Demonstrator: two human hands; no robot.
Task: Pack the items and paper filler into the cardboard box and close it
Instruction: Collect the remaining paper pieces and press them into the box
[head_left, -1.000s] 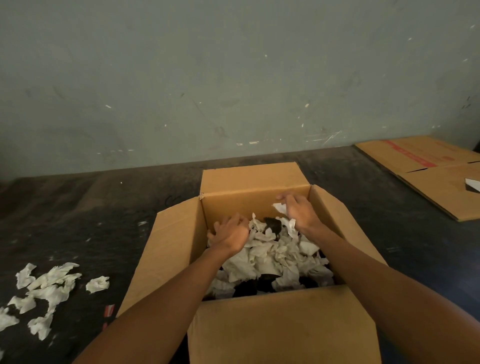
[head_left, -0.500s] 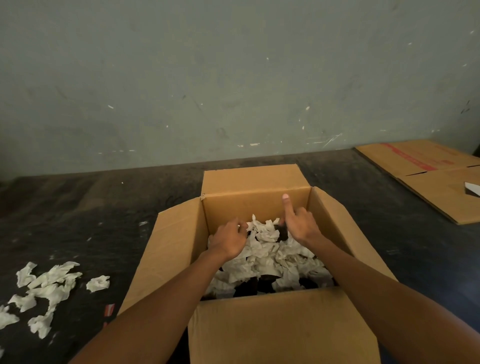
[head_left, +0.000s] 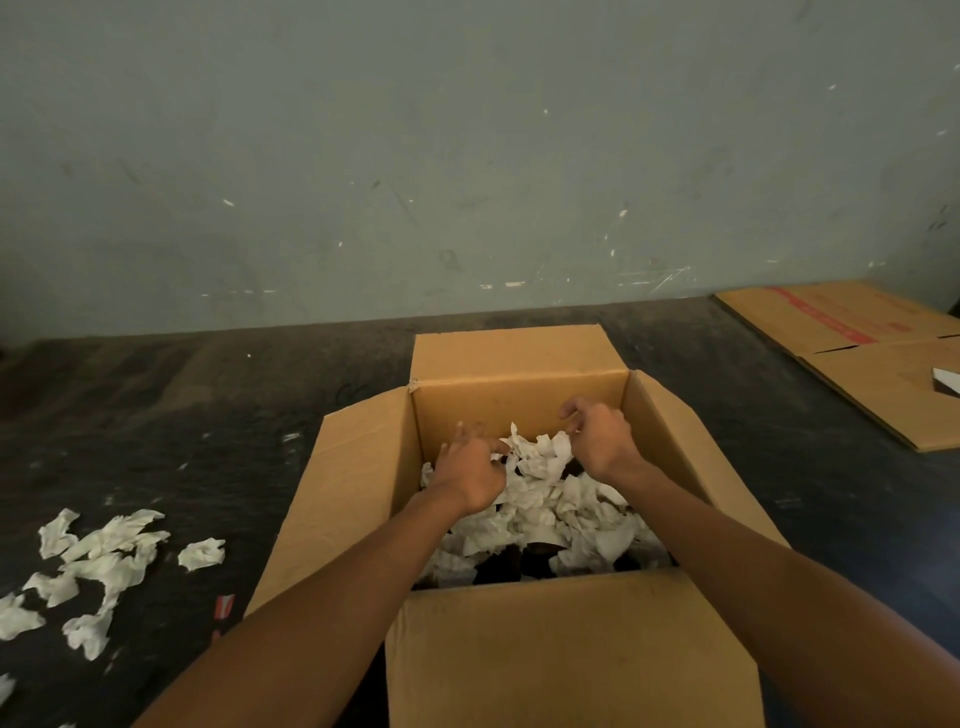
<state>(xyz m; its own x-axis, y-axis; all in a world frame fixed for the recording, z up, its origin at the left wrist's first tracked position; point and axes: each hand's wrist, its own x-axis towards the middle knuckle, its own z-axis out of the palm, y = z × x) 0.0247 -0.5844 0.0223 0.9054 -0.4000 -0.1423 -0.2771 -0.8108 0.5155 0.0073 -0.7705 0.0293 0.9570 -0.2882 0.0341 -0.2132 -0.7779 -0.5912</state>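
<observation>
Inside one cardboard box (head_left: 358, 467) (flaps open), two hands work: left hand (head_left: 470, 475), right hand (head_left: 600, 436).

Paper filler (head_left: 540, 499) hides most of the dark items (head_left: 501, 566) in the cardboard box (head_left: 363, 483); their type is indeterminable.

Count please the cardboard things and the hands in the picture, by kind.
Open cardboard box: 1
Flattened cardboard sheets: 2
Hands: 2, left hand and right hand
Total: 5
</observation>
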